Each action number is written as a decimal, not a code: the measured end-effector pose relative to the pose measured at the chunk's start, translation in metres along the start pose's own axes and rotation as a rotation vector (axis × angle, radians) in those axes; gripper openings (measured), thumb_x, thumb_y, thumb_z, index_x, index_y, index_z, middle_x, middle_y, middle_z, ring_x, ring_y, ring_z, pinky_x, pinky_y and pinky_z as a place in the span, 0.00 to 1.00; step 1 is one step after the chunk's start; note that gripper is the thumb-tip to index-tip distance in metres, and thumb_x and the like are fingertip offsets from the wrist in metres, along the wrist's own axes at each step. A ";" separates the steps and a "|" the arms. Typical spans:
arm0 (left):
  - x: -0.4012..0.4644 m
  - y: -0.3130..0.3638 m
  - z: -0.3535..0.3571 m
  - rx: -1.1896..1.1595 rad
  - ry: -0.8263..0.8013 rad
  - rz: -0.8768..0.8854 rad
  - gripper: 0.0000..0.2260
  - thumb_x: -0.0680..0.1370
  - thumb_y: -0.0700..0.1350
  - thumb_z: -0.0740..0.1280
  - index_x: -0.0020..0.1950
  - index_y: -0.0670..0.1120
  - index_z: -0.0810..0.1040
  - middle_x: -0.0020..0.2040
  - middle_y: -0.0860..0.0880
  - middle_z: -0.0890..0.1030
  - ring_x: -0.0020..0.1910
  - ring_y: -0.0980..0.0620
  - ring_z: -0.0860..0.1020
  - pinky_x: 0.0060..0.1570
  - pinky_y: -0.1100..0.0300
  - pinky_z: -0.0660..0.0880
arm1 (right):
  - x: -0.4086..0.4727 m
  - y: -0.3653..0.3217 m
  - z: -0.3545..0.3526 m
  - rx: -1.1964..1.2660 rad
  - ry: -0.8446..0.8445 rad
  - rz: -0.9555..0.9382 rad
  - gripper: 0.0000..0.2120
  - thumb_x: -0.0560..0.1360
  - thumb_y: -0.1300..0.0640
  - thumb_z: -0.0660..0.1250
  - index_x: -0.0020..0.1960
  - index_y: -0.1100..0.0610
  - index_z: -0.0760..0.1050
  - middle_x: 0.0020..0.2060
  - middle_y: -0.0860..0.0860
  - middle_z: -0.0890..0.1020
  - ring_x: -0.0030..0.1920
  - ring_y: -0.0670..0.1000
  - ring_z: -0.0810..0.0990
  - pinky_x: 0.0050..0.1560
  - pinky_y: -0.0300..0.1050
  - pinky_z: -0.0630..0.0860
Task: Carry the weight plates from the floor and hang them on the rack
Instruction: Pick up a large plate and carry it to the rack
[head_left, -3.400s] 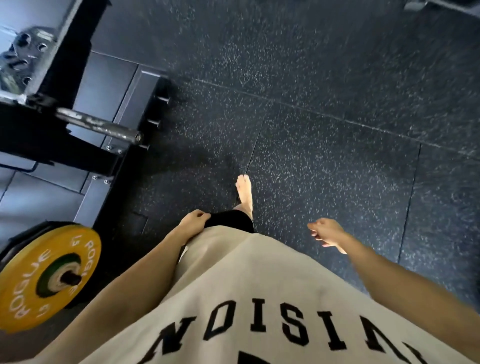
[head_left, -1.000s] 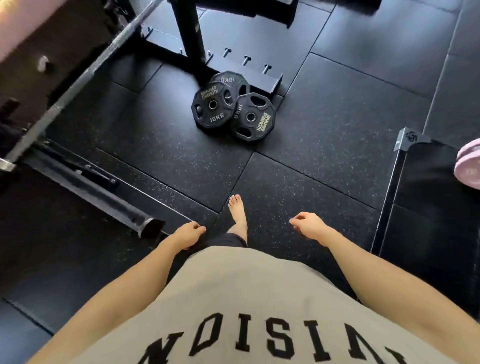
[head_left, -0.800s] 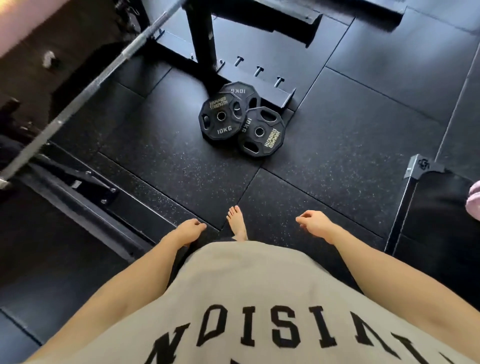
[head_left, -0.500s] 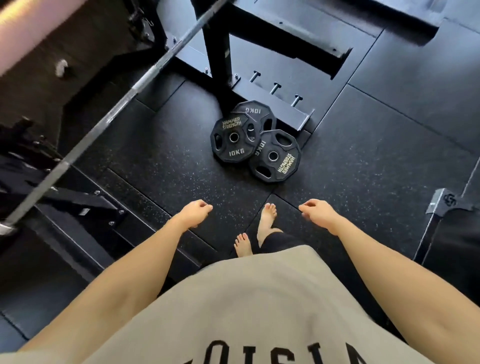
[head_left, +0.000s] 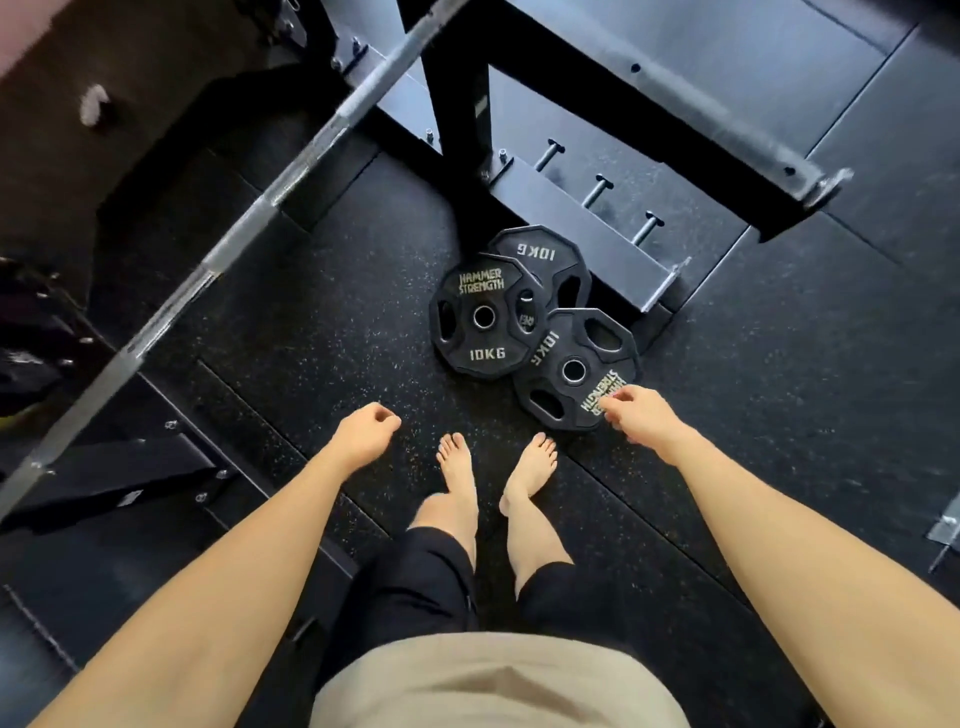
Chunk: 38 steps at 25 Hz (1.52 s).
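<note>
Plates: three weight plates (head_left: 574, 371) overlapping flat on the floor (head_left: 311, 322), by the rack (head_left: 587, 218).
Nearer: my right hand (head_left: 641, 418), loosely curled, empty, over the nearest plate's edge.
Left hand (head_left: 363, 434): curled, empty, farther.

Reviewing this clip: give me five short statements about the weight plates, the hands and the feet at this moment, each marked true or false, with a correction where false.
1. Three black weight plates lie overlapping on the floor. True.
2. The left hand grips a plate. False: it hangs empty above the floor, loosely curled.
3. The right hand reaches over the nearest plate. True, though whether it touches cannot be told.
4. The readable plate markings say 20KG. False: they say 10KG.
5. The person wears shoes. False: both feet are bare.
</note>
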<state>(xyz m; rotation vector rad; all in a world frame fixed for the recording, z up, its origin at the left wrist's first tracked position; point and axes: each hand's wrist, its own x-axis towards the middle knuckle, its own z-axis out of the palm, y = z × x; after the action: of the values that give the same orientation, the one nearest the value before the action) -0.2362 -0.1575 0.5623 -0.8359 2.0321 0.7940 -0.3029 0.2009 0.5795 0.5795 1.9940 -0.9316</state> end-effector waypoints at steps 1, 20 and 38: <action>0.029 0.007 -0.001 -0.001 0.009 -0.011 0.09 0.80 0.49 0.62 0.55 0.47 0.77 0.54 0.44 0.81 0.52 0.44 0.79 0.53 0.51 0.76 | 0.031 -0.010 0.000 0.006 0.001 0.007 0.11 0.78 0.50 0.65 0.44 0.57 0.77 0.41 0.54 0.80 0.45 0.55 0.77 0.47 0.49 0.71; 0.589 0.028 0.115 -0.049 0.104 -0.020 0.29 0.73 0.52 0.73 0.71 0.45 0.69 0.64 0.46 0.74 0.62 0.46 0.74 0.62 0.53 0.71 | 0.524 -0.031 0.155 -0.297 0.417 0.094 0.30 0.74 0.42 0.67 0.68 0.60 0.68 0.66 0.60 0.69 0.70 0.61 0.62 0.65 0.56 0.66; 0.427 0.029 0.057 -0.564 0.160 0.058 0.16 0.70 0.42 0.70 0.57 0.52 0.75 0.52 0.51 0.82 0.51 0.51 0.80 0.55 0.51 0.77 | 0.385 -0.041 0.116 0.015 0.363 0.031 0.22 0.60 0.41 0.64 0.42 0.59 0.77 0.40 0.56 0.83 0.45 0.59 0.81 0.47 0.53 0.76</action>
<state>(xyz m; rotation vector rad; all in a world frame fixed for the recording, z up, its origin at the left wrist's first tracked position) -0.4383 -0.2174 0.1850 -1.1829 1.9974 1.4081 -0.4814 0.1058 0.2295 0.8333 2.2912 -0.8696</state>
